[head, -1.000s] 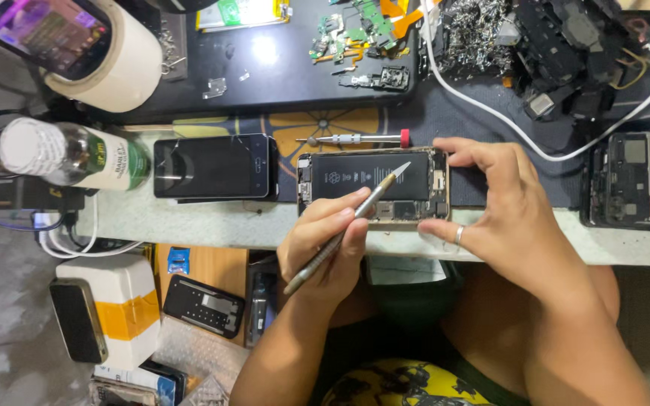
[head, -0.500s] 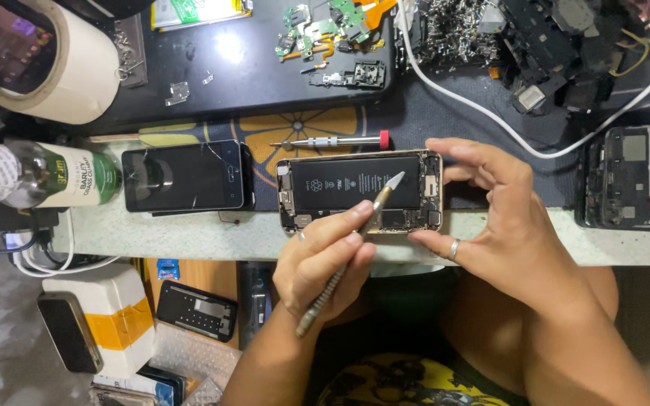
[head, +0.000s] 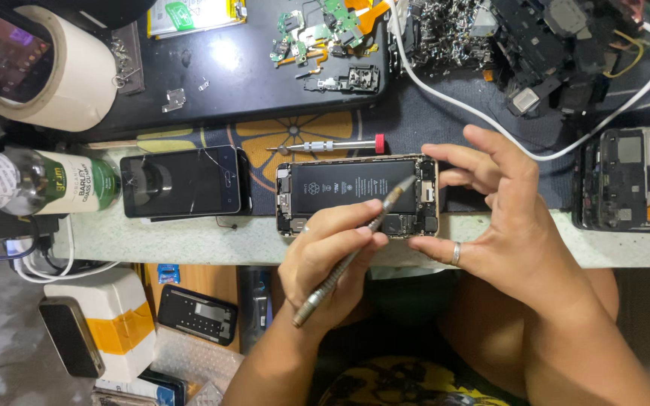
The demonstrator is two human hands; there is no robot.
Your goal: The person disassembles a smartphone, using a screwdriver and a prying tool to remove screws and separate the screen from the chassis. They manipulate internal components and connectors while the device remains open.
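Observation:
An opened phone (head: 340, 192) with its black battery showing lies at the front edge of the bench. My left hand (head: 332, 259) grips a slim metal screwdriver (head: 347, 259) like a pen, and its tip rests on the phone's right part beside the battery. My right hand (head: 502, 222), with a ring on one finger, holds the phone's right end between thumb and fingers. A second screwdriver with a red cap (head: 329, 145) lies just behind the phone.
A cracked black phone (head: 182, 180) lies left of the open one, next to a green-labelled bottle (head: 47, 183) and a tape roll (head: 69, 75). Loose circuit parts (head: 325, 30), screws, black housings, a white cable (head: 566, 150) and another open phone (head: 626, 180) fill the back and right.
The view has shifted slightly. The screwdriver tip has stayed at the phone's right part beside the battery; both hands keep their hold.

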